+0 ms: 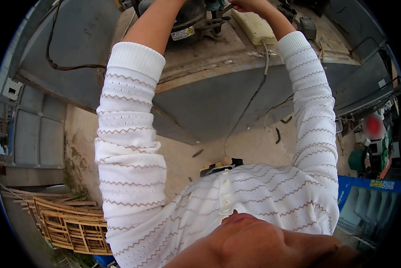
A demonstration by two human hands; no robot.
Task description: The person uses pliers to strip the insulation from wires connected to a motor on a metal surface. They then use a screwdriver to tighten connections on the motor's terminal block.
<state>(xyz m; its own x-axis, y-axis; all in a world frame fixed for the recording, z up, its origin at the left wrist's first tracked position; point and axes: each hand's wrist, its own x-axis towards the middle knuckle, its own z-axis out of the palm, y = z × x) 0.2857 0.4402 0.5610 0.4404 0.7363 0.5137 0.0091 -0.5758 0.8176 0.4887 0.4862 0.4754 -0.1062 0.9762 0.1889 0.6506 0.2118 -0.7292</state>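
A black, rounded compressor [189, 20] with a white label stands on the worn wooden bench top, cut off by the upper edge. My left forearm reaches up along its left side, and my left hand lies beyond the picture's edge. My right hand [249, 4] is at the top edge, to the right of the compressor. Its fingers are closed around the end of a dark, thin rod-like tool [227, 8], which points toward the compressor's fittings. The tool's exact kind is not clear. Below my right hand lies a cream-coloured power strip [254, 27] with a grey cable.
The bench [200, 82] has a grey front panel, with the cable [254, 94] hanging down it. Dark small parts [307, 27] lie at the bench's right. Stacked bamboo frames [71, 223] stand at the lower left, a blue rack [370, 196] at the lower right.
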